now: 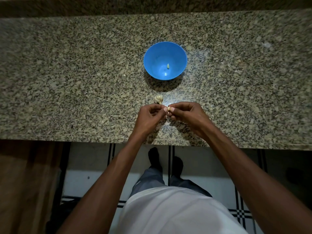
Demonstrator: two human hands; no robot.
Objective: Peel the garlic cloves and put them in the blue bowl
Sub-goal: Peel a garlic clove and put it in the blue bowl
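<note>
Peeling in progress, approx. early stage of task. One peeled clove point(168, 65) already lies inside bowl point(152, 54), on the floor of it, right of centre; no other cloves visible in there. A pale glint near the bowl's near wall could be reflection, can't tell.

Current clove point(168, 108) is held between both hands, above counter point(67, 65), just in front of the near edge region. L hand point(148, 116) and R hand point(187, 114) meet at fingertips; both have fingers curled, thumb + forefinger pinching the clove from opposite sides. Grip is tight and narrow, only the clove between them. A thin strip of skin point(167, 115) hangs below the clove, so judged partly peeled, not finished.

Garlic head point(158, 99) sits on counter just beyond L hand, between hands and bowl, apart from the bowl. Looks to have several cloves left attached; exact no. unreadable at this res.

A few pale flecks on counter near R hand and left of bowl, poss. skin scraps; hard to tell vs. granite pattern.

Status, judged:
- done: 1 clove peeled + in bowl
- in hand: 1 clove, skin coming off
- left: finish this clove, drop in bowl, then break off + peel rest of head

Bowl is within easy reach straight ahead, nothing in the way.
</note>
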